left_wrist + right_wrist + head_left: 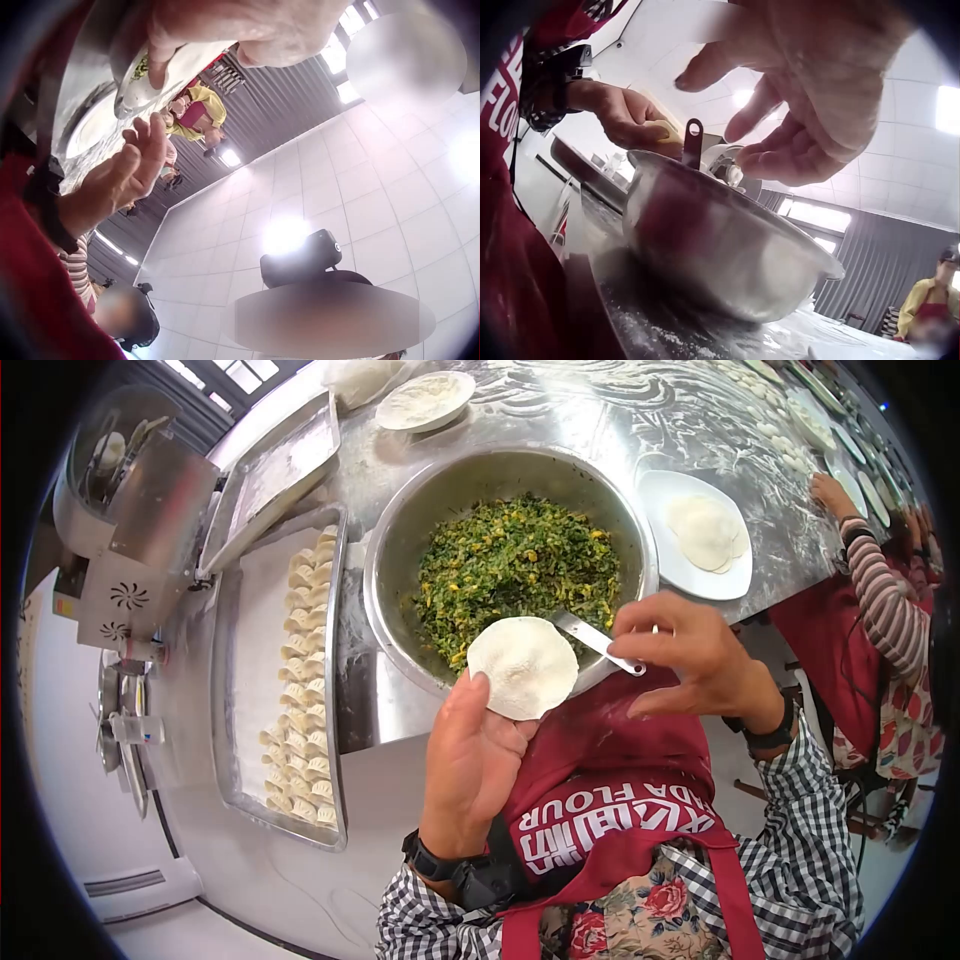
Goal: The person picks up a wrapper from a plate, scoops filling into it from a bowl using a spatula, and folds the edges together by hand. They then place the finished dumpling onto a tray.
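In the head view my left hand [470,760] holds a round, flat dough wrapper [523,668], thumb on its edge, over the near rim of a large steel bowl [395,520]. Chopped green and yellow filling [520,560] lies in the bowl. A metal spoon handle [590,637] leans out over the rim. My right hand [700,660] is beside it with fingers loosely bent; in the right wrist view that hand [802,97] is apart from the upright handle [693,142], its fingers spread and holding nothing.
A tray [230,700] with rows of pleated dumplings [300,700] lies left, another tray [265,480] behind it. A white plate [735,575] of wrappers is right of the bowl, a floury dish [425,402] behind. Another person's striped sleeve [890,595] shows at right.
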The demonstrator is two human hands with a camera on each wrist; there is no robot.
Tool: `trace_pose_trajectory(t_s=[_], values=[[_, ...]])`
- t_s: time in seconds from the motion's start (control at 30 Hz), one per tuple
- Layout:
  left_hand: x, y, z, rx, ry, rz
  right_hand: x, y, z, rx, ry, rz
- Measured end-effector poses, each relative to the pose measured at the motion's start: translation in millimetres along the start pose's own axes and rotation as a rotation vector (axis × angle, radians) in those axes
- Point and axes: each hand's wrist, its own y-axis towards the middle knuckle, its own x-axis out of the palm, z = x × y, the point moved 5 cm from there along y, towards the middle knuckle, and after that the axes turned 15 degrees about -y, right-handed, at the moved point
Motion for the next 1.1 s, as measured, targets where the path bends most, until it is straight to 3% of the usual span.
trace_pose_trajectory(t_s=[0.17, 0.27, 0.4, 0.6, 0.73, 0.8, 0.93, 1.03, 1.1], values=[[-6.9, -4.2, 5.5, 0.120, 0.099, 0.115, 14.1, 2.4, -1.9, -0.030, -0.040, 0.050], [-14.3, -12.2, 14.9, 0.199, 0.124, 0.138, 8.1, 17.0, 4.8, 0.065, 0.158, 0.169], [-20.8, -22.0, 21.7, 0.259, 0.118, 0.201, 13.1, 41.5, 19.4, 0.100, 0.147, 0.157], [-38.4, -32.9, 23.0, 0.276, 0.112, 0.258, 26.3, 52.0, 21.0, 0.029, 0.102, -0.017], [-43.2, -36.5, 23.9, 0.293, 0.117, 0.256, 19.0, 51.5, 21.4, 0.035, 0.045, 0.071], [-47.6, -37.4, 25.5, 0.310, 0.106, 0.259, 15.5, 50.2, 25.9, 0.180, 0.288, 0.094], [-46.6, -36.3, 26.6, 0.306, 0.105, 0.256, 31.0, 48.6, 29.1, 0.182, 0.296, 0.118], [-46.7, -37.0, 27.6, 0.311, 0.112, 0.262, 34.7, 46.2, 29.9, 0.197, 0.355, 0.008], [-47.8, -37.1, 29.0, 0.326, 0.121, 0.274, 39.8, 42.9, 33.5, 0.345, 0.562, -0.164]])
